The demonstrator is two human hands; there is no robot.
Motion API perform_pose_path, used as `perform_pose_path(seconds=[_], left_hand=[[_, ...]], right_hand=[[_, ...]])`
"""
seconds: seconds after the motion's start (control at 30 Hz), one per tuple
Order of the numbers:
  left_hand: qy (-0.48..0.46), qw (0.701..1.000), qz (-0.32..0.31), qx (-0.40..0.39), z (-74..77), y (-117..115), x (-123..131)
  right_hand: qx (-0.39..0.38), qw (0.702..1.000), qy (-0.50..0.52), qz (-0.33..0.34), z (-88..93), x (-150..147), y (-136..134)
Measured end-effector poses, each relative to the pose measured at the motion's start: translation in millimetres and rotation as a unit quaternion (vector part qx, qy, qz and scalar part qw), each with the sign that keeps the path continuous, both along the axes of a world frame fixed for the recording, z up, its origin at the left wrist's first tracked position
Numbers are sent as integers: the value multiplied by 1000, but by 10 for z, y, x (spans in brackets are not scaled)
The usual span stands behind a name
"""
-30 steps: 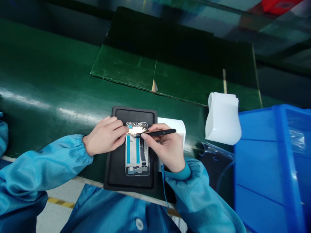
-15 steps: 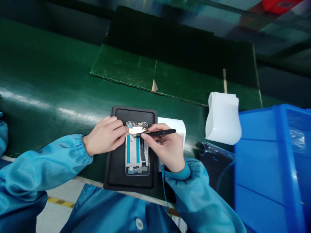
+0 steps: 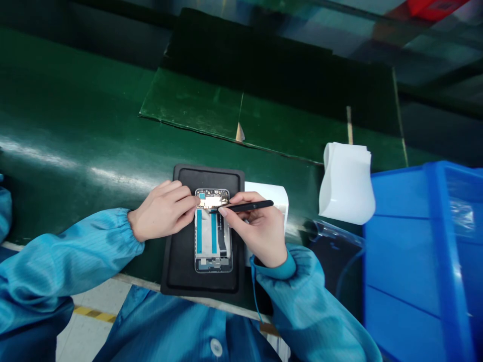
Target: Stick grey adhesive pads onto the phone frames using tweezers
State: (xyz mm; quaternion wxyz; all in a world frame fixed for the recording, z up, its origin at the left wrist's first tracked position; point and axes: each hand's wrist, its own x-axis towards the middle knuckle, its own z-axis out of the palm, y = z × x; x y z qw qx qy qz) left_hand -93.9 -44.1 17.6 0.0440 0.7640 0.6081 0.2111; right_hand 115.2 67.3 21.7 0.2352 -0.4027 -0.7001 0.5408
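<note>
An opened phone [image 3: 207,236] with two blue strips lies on a black tray [image 3: 181,266], its circuit board at the far end. My left hand [image 3: 164,211] has its fingers curled, the fingertips at the left edge of the phone near the board; whether they pinch anything is hidden. Between the thumb and fingers of my right hand [image 3: 260,226] is a black pen-like tool [image 3: 251,205]. Its thin tip reaches over the phone just below the board.
White sheets [image 3: 277,196] lie partly under my right hand. Farther right are a folded white sheet [image 3: 347,183], a clear plastic piece [image 3: 339,233] and a blue bin [image 3: 400,251]. Green boards [image 3: 279,130] lie beyond the tray. Another person's sleeve [image 3: 4,208] shows at left.
</note>
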Motion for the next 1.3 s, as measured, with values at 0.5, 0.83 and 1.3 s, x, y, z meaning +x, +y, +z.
perform_pose_path(seconds=[0.5,0.83,1.3], left_hand=[[1,1000,-2,16,11,2,3],[-3,1000,-5,17,11,0,-3],[-15,999,-36,26,40,-4,2]], right_hand=[[8,1000,10,4,6,-2,-3],[11,1000,11,2,21,-8,-7],[19,1000,15,11,-16,7,-1]])
